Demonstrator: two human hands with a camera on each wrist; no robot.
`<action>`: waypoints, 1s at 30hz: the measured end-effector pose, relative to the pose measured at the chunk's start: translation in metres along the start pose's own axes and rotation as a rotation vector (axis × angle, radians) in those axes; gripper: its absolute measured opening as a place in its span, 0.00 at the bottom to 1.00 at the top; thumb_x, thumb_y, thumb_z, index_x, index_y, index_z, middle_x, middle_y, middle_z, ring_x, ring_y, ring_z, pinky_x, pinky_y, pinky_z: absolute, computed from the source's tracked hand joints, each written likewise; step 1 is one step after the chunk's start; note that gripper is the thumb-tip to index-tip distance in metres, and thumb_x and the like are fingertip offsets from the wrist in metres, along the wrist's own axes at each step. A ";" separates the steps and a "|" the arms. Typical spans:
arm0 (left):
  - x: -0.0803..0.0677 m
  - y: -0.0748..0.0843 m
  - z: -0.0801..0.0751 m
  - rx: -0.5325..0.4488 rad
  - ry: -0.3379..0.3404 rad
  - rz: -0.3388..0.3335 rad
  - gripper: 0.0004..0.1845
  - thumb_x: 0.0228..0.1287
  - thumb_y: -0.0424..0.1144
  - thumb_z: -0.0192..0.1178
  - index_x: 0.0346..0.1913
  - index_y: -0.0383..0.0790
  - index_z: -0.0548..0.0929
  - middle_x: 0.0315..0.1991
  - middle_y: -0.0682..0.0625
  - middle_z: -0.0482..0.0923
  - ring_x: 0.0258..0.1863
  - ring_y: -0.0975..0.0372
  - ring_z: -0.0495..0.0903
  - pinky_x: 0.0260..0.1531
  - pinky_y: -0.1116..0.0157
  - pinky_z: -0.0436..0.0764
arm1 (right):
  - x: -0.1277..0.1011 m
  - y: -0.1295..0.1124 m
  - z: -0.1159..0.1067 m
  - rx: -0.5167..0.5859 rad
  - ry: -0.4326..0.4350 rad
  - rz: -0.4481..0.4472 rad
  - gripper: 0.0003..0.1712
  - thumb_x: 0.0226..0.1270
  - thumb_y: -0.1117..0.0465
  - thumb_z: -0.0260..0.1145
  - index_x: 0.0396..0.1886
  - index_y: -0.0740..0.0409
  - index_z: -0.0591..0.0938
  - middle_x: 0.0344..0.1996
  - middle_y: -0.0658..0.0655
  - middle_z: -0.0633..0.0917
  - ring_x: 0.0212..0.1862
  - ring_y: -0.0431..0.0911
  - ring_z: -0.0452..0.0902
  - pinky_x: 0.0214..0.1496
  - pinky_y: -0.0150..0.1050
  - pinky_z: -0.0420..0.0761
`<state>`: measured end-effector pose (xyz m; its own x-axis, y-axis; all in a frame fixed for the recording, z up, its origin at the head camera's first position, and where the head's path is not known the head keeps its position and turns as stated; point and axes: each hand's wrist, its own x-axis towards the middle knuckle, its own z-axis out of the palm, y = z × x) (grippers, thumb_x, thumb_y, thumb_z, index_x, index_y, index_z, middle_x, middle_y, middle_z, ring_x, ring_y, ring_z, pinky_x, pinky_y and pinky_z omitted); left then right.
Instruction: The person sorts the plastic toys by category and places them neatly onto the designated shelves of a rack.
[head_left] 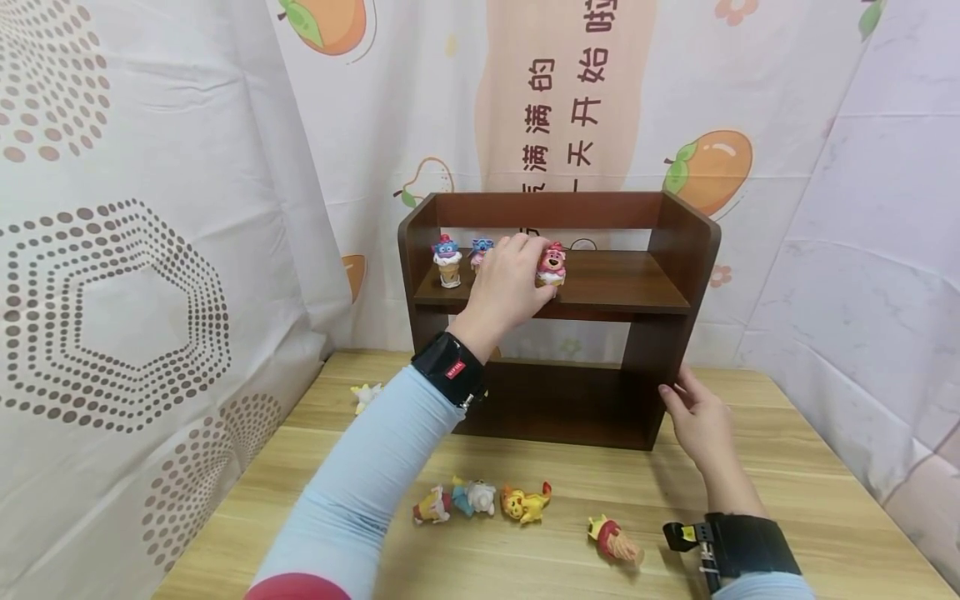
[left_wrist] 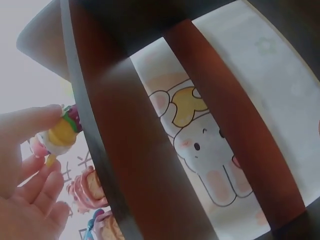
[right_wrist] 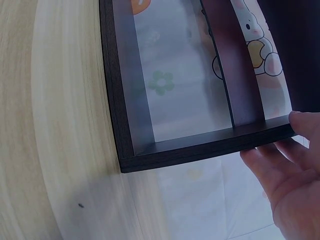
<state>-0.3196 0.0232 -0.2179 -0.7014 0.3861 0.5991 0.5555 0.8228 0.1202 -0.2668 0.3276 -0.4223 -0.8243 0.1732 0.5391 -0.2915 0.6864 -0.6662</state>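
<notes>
The left hand (head_left: 510, 279) reaches onto the upper board of the dark wooden shelf (head_left: 678, 250), fingers pinching a small figurine (left_wrist: 62, 132) near the board's front edge; from the head view that figure is mostly hidden. A pink bear figurine (head_left: 551, 265) stands just beside the fingers, two more toward the left wall, with bare board to the right. The right hand (head_left: 697, 417) rests with straight fingers against the shelf's right wall. Four figurines lie near the tabletop's (head_left: 787, 467) front edge.
</notes>
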 end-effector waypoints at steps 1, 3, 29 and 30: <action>0.000 0.000 -0.001 0.040 0.000 0.009 0.32 0.62 0.52 0.71 0.66 0.45 0.76 0.59 0.49 0.76 0.58 0.56 0.72 0.58 0.58 0.72 | 0.000 0.000 0.000 -0.003 -0.002 -0.002 0.28 0.78 0.58 0.62 0.74 0.55 0.72 0.62 0.67 0.79 0.56 0.62 0.81 0.42 0.13 0.67; 0.001 -0.001 -0.003 0.104 -0.004 0.023 0.32 0.62 0.55 0.70 0.66 0.47 0.77 0.59 0.51 0.77 0.59 0.56 0.71 0.57 0.58 0.71 | 0.000 0.001 0.000 0.000 -0.007 -0.005 0.28 0.78 0.58 0.61 0.74 0.55 0.72 0.62 0.67 0.79 0.56 0.63 0.81 0.41 0.13 0.67; 0.030 -0.004 0.001 0.399 -0.036 0.008 0.31 0.62 0.64 0.66 0.62 0.51 0.82 0.60 0.54 0.72 0.63 0.56 0.61 0.60 0.53 0.60 | 0.001 0.005 0.001 0.037 -0.007 -0.007 0.29 0.78 0.58 0.61 0.75 0.55 0.71 0.63 0.67 0.79 0.56 0.63 0.80 0.42 0.14 0.69; 0.030 -0.004 0.001 0.396 -0.035 0.008 0.30 0.62 0.64 0.66 0.62 0.52 0.82 0.59 0.54 0.72 0.63 0.56 0.61 0.60 0.53 0.60 | 0.001 0.005 0.001 0.040 -0.009 -0.006 0.29 0.78 0.58 0.61 0.75 0.55 0.71 0.63 0.68 0.79 0.57 0.63 0.80 0.43 0.14 0.69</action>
<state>-0.3438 0.0322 -0.2014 -0.7164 0.4012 0.5707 0.3503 0.9144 -0.2031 -0.2691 0.3307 -0.4255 -0.8268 0.1623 0.5385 -0.3156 0.6586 -0.6831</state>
